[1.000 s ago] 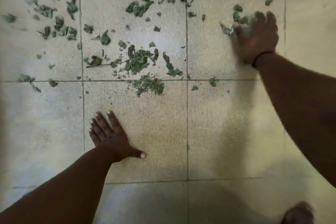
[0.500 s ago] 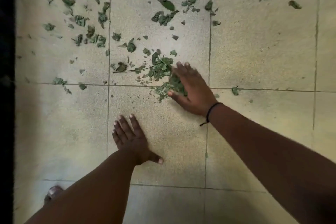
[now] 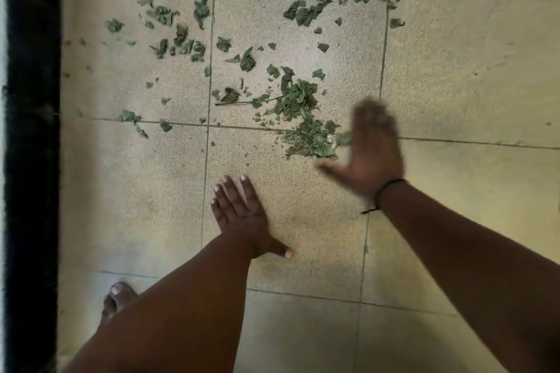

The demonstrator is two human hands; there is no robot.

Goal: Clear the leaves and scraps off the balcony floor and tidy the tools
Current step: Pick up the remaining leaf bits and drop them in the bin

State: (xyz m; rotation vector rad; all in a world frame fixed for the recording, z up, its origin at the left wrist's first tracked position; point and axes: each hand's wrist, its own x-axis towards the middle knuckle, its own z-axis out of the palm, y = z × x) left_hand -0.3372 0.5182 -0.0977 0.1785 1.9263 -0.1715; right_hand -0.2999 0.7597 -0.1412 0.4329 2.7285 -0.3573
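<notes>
on a pale tiled balcony floor (image 3: 454, 76), a person leans on the left hand (image 3: 239, 215), palm flat on a tile, fingers straight and spread, thumb out to the right. just to its right and a little farther away, the right hand (image 3: 374, 151) is blurred, fingers straight and together, thumb stretched left, holding nothing; a dark band (image 3: 391, 188) circles its wrist. touching its left edge lies a small pile of green leaves (image 3: 312, 139) across a tile joint, with a thin twig (image 3: 251, 102) just beyond. loose leaf scraps (image 3: 181, 36) scatter over the far tiles. a dark strip (image 3: 31, 160) runs down the left edge, and a toe (image 3: 119, 292) shows near the bottom left.
</notes>
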